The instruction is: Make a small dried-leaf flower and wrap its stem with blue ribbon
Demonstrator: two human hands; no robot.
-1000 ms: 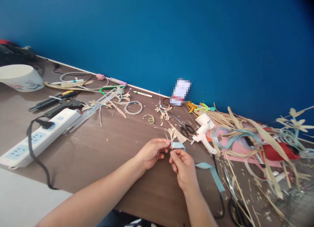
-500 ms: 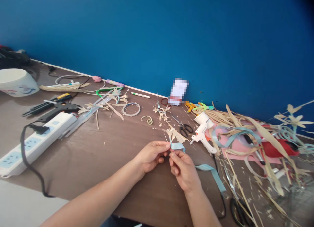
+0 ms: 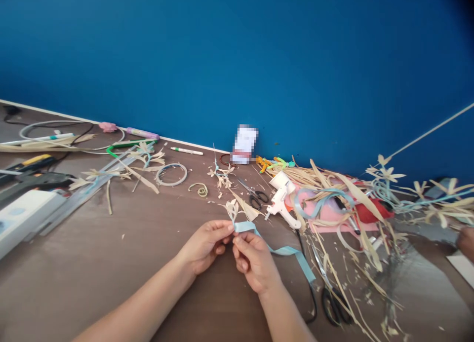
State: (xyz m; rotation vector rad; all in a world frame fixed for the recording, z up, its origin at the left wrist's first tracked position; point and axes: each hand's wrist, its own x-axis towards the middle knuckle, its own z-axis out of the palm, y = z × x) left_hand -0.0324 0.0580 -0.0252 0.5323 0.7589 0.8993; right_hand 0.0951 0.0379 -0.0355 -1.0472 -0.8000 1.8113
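My left hand [image 3: 207, 246] is closed, thumb and forefinger pinching the stem of a small pale dried-husk flower [image 3: 232, 209] where light-blue ribbon [image 3: 244, 226] meets it. Just below, my right hand [image 3: 255, 263] is closed too, its thumb and forefinger pinched at the stem's lower end, largely hidden by the fingers. From the stem the ribbon runs rightward over the right hand's knuckles, then trails down onto the table. A white glue gun [image 3: 283, 199] lies right of the flower. Black-handled scissors [image 3: 335, 305] rest beyond the right forearm, with a smaller pair [image 3: 255, 198] behind the flower.
Dried husk strips [image 3: 303, 168] and ribbon scraps pile up at the right. A white power strip [image 3: 29, 213] and a dark glue gun [image 3: 35, 184] lie left. A clear ring [image 3: 171, 174] sits toward the blue wall. Another person's hand [image 3: 465, 242] shows at the right edge.
The view has turned right, so the table things sit further left and another person's hand has come in at the right edge. Both hands keep their pinch; more trailing ribbon shows beside the right hand.
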